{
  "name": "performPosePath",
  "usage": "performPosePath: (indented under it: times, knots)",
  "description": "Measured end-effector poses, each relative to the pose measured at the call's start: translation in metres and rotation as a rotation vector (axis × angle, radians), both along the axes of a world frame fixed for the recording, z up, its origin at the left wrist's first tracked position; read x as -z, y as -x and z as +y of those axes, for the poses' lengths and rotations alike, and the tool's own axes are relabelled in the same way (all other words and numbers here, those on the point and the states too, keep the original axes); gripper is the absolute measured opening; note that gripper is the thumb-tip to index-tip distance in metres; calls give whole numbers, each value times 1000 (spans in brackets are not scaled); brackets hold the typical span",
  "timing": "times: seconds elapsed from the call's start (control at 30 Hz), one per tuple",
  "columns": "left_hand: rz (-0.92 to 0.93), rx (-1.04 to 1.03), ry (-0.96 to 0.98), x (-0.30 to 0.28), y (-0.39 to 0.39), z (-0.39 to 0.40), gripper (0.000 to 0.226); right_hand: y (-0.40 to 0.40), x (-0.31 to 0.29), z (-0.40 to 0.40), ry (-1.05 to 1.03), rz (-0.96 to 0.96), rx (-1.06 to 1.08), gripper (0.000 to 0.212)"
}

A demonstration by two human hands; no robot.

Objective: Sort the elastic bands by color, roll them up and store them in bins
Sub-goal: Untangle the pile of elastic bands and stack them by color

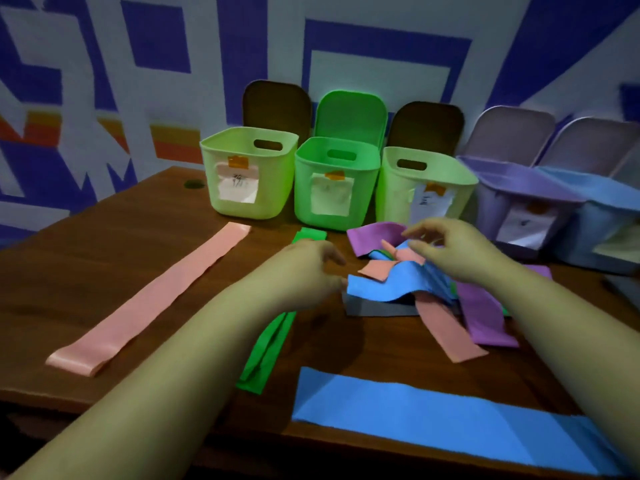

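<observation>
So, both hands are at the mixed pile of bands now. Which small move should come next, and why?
Probably close the left hand on the blue band on top of the pile and draw it out toward the flat blue band near the table's front edge. The left fingers already sit at its end, and pink and green bands lie sorted apart, unrolled.

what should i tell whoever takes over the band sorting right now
Left hand: open, at the edge of the mixed pile, gripping nothing visibly.
Right hand: fingers spread over the pile, grip unclear.
Laid out flat on the table: pink band, green band, blue band.
Five open bins stand along the wall; no bands visible inside.
Done: three bands separated. Left: sort the pile, roll everything, bin it.
</observation>
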State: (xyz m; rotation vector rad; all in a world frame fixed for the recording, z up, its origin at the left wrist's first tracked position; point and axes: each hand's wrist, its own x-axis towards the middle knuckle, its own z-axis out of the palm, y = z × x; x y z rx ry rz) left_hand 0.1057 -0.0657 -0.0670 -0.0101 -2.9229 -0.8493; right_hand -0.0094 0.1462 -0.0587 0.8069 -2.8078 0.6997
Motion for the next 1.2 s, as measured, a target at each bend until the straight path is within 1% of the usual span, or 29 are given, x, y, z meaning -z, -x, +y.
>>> performPosePath:
  times: [0.07, 0.17, 0.3, 0.37, 0.47, 0.57, 0.67, 0.73, 0.8, 0.93, 1.03, 1.13, 1.17, 1.2]
  knots:
    - [-12, 74, 25, 0, 22, 22, 36, -2, 12, 24, 1, -5, 33, 19]
    - [-41, 162, 86, 4, 49, 50, 38, 0, 30, 45, -20, -14, 48, 29]
    - [-34, 208, 162, 18, 71, 71, 51, 4, 49, 52, -96, 33, -4, 43]
    - [1, 216, 161, 27, 75, 73, 51, 3, 53, 52, -112, 62, -15, 50]
    - [121, 236, 107, 34, 79, 71, 43, 4, 57, 50, -154, 128, -48, 52]
    - [249, 285, 105, 36, 79, 71, 39, 4, 58, 50, -53, 175, -103, 50]
    - [344, 341, 85, 39, 76, 72, 32, 4, 55, 54, 62, 234, -181, 33]
    - [374, 363, 81, 40, 74, 69, 33, 3, 50, 56, 148, 209, -223, 23]
    - [389, 347, 75, 38, 75, 64, 40, 1, 44, 58, 262, 156, -238, 16]
    - [397, 293, 20, 26, 74, 56, 42, -5, 39, 62, 407, 64, -204, 16]
    - [423, 258, 32, 20, 75, 45, 43, -8, 36, 65, 477, 24, -162, 15]
    - [454, 172, 48, 18, 78, 34, 54, -11, 32, 69, 537, -13, -117, 16]
    - [436, 150, -11, 17, 78, 32, 51, -11, 30, 69, 564, -27, -111, 17]
    - [394, 151, -131, 16, 77, 32, 45, -11, 29, 70, 592, -44, -110, 16]
